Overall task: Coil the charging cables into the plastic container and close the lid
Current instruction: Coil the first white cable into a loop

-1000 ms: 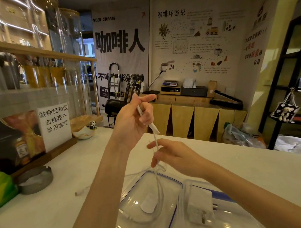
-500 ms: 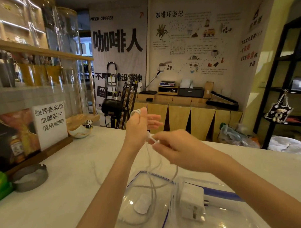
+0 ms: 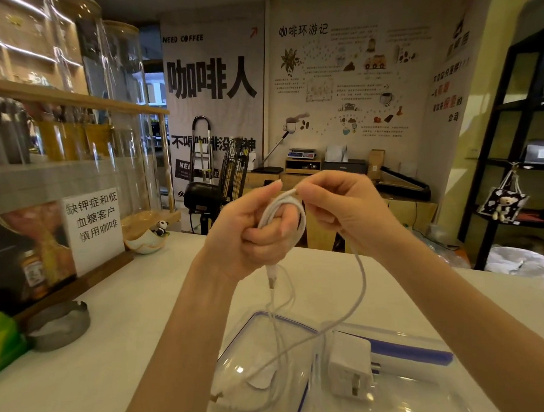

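Several turns of the white charging cable [image 3: 283, 210] already sit wound around the fingers [image 3: 267, 233] of the left hand [image 3: 250, 234], which is clenched on the bundle above the plastic container [image 3: 403, 383]. The right hand [image 3: 341, 209] pinches the cable at the top of the coil, just beside the left hand, guiding the strand over. One plug end [image 3: 271, 275] dangles below the left hand; the loose remainder loops down from the right hand into the container, where it crosses itself near a white charger block [image 3: 350, 372]. The clear lid [image 3: 260, 354] with its blue rim lies on the desk [image 3: 120, 322] to the container's left.

Judged by this, the coiling step is partway through, with a fair length of slack left. Next, the right hand likely needs to draw up the slack and lay more turns without snagging the crossed loop, before the bundle goes into the container.
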Tool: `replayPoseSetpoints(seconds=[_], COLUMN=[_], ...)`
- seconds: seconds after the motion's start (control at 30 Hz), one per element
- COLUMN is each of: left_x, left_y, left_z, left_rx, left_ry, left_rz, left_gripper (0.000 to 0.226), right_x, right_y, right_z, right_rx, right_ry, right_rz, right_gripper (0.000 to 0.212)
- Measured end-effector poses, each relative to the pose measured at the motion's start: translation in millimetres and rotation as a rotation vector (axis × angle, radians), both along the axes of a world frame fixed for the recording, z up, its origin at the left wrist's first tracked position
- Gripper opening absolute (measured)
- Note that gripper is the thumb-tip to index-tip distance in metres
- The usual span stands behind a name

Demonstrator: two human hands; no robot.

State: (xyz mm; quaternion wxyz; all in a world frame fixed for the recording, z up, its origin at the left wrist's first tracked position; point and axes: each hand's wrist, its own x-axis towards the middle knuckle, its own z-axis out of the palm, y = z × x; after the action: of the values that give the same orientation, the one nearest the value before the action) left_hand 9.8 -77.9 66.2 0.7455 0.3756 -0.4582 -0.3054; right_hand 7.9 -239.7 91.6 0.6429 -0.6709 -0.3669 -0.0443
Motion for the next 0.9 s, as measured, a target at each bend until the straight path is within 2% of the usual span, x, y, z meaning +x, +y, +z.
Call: replayPoseSetpoints(seconds=[0.17, 0.3, 0.37, 0.5, 0.63, 0.77, 0.9], left_x=[6.2, 14.4, 16.5, 14.6, 13.1, 12.8, 5.2], left_y=[-6.2, 0.4, 1.0, -10.6, -26.1, -25.9, -22.8], left_z=[-2.9, -6.0, -7.0, -10.8, -17.7, -20.4, -16.4], left_rx=[-0.384, -0.529, -0.527, -0.226, 0.133, 0.355, 0.623], left_ry=[0.293, 0.378, 0.352, 0.136, -0.268, -0.529, -0.634], left_rz=[-0.154, -0.032, 0.137, 0.798, 1.165, 1.289, 1.209], left_gripper=[0.034, 0.042, 0.049, 0.047, 0.035, 0.045, 0.045], right_x=[1.3, -9.3, -17.0, -29.3, -34.0, -35.0, -34.7], right_y=[14.2, 15.0, 15.2, 15.2, 10.6, -1.1, -8.7], right_z=[-27.5, -47.2, -54.6, -61.5, -56.2, -41.7, -24.9], right_rx=[0.08, -0.069, -0.148, -0.262, -0.392, -0.495, -0.517], right_ry=[0.197, 0.297, 0.333, 0.388, 0.327, 0.207, 0.047], right_rz=[0.018, 0.005, 0.054, 0.085, 0.015, -0.118, -0.215], right_gripper=[0.022, 0.021, 0.023, 0.029, 0.029, 0.02, 0.014])
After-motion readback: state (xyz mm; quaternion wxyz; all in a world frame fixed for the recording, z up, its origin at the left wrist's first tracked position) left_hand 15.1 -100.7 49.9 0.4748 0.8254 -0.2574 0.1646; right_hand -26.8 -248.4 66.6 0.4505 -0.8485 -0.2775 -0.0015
